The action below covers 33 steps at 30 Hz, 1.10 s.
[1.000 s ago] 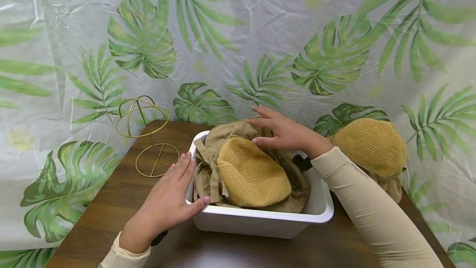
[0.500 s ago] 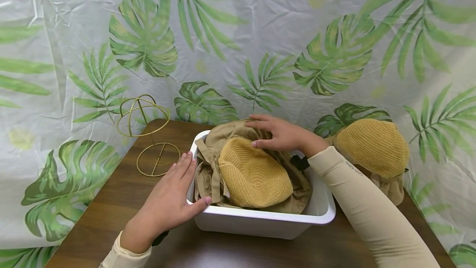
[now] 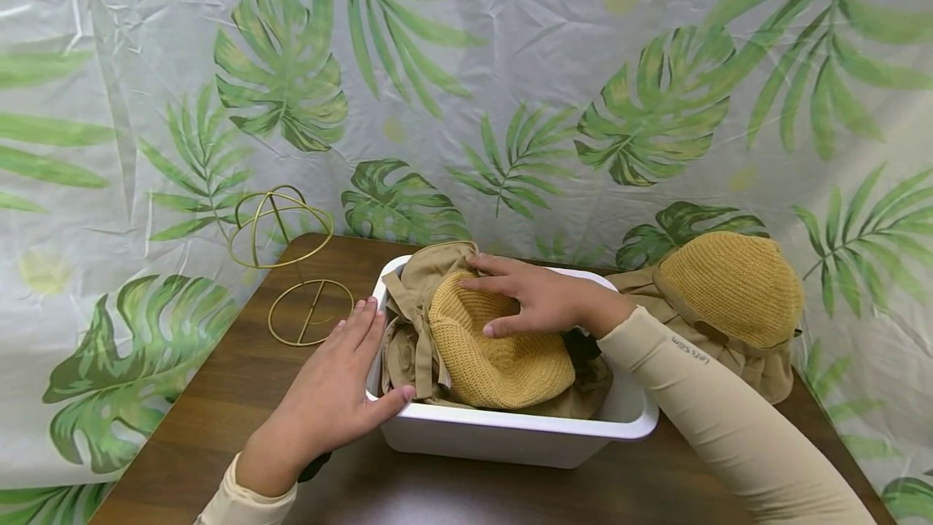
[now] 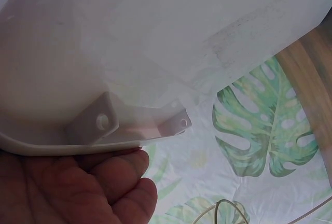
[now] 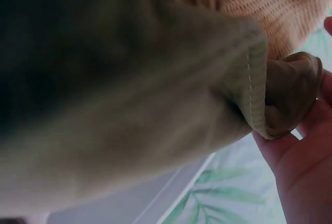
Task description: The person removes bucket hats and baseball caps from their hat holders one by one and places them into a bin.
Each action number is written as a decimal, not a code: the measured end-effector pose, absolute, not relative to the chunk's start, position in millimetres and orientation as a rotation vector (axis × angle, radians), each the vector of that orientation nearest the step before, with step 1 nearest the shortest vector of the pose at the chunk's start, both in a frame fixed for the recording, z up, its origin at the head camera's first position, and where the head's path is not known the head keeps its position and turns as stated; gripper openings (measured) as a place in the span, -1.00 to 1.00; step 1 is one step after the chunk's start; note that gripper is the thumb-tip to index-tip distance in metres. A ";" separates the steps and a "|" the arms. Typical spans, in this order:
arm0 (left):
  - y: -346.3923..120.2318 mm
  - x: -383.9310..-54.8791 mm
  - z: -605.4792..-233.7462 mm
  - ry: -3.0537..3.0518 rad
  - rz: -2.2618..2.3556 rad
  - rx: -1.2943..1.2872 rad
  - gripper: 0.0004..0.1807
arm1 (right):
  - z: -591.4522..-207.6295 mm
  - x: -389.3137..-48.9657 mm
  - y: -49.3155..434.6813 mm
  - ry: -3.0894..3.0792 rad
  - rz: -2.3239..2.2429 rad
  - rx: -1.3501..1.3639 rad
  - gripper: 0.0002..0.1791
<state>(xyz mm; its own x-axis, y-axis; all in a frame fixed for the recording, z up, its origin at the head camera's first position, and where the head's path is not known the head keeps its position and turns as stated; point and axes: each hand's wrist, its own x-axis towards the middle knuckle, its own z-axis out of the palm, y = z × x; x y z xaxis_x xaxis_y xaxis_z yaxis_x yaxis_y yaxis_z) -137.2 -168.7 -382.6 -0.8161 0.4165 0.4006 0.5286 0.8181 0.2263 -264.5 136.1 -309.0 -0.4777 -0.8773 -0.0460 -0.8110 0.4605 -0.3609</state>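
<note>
A sun hat (image 3: 503, 371) with a yellow knitted crown and tan cloth brim lies in a white plastic bin (image 3: 539, 424). Its crown is hollowed upward, and a tan bow (image 3: 419, 322) shows on the left. My right hand (image 3: 535, 298) reaches over the hat with extended fingers at the back brim, thumb apart above the crown. In the right wrist view, the brim (image 5: 228, 94) folds inward against the fingers (image 5: 306, 177). My left hand (image 3: 324, 383) rests against the bin's left side, thumb on the front rim; fingers (image 4: 114, 177) lie under the rim in the left wrist view.
Another sun hat (image 3: 729, 290) with a yellow crown and tan brim sits right of the bin. A gold wire stand (image 3: 309, 310) stands on the brown wooden table (image 3: 211, 395) at left. A leaf-print sheet (image 3: 525, 47) hangs behind.
My right hand has moved toward me and down, folding the back right brim inward over the crown. The bin's back rim has come into view. My left hand stays in place.
</note>
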 end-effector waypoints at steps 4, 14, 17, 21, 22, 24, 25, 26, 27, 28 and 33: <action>-168.7 -137.2 -382.9 -2.669 -0.476 -0.716 0.04 | -314.1 -261.8 134.7 2.470 -0.334 -1.501 -0.08; -168.2 -138.1 -384.2 -2.661 -0.479 -0.722 0.03 | -325.1 -252.6 134.2 2.434 -0.249 -1.541 0.20; -168.7 -138.3 -384.4 -2.663 -0.482 -0.723 0.03 | -328.2 -250.2 130.6 2.420 -0.196 -1.566 0.24; -169.5 -138.3 -384.7 -2.668 -0.488 -0.721 0.03 | -331.4 -248.0 125.3 2.410 -0.128 -1.611 0.24; -169.7 -138.3 -384.7 -2.671 -0.486 -0.720 0.03 | -332.0 -247.6 124.3 2.407 -0.119 -1.613 0.24; -170.0 -138.3 -384.7 -2.674 -0.486 -0.718 0.03 | -334.2 -247.7 122.4 2.403 -0.097 -1.614 0.23; -170.0 -138.2 -384.6 -2.676 -0.483 -0.717 0.03 | -335.1 -247.8 121.7 2.397 -0.094 -1.603 0.22; -170.0 -138.1 -384.6 -2.677 -0.483 -0.716 0.03 | -336.2 -247.9 121.1 2.391 -0.090 -1.590 0.22; -169.9 -138.0 -384.6 -2.679 -0.484 -0.716 0.03 | -337.1 -247.8 120.7 2.380 -0.091 -1.576 0.21; -169.8 -137.9 -384.5 -2.680 -0.486 -0.716 0.03 | -338.1 -247.7 120.3 2.370 -0.087 -1.559 0.20; -168.8 -138.4 -384.5 -2.683 -0.486 -0.717 0.04 | -343.2 -247.0 119.9 2.336 -0.068 -1.486 0.17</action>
<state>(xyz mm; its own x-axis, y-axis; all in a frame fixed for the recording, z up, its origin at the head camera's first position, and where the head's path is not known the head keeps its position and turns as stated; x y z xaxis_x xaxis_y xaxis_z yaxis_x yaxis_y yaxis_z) -138.4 -168.8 -384.5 -0.8226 0.4172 0.3864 0.5262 0.8161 0.2391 -247.0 119.9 -343.2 -0.3754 -0.8832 -0.2811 -0.8653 0.4427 -0.2353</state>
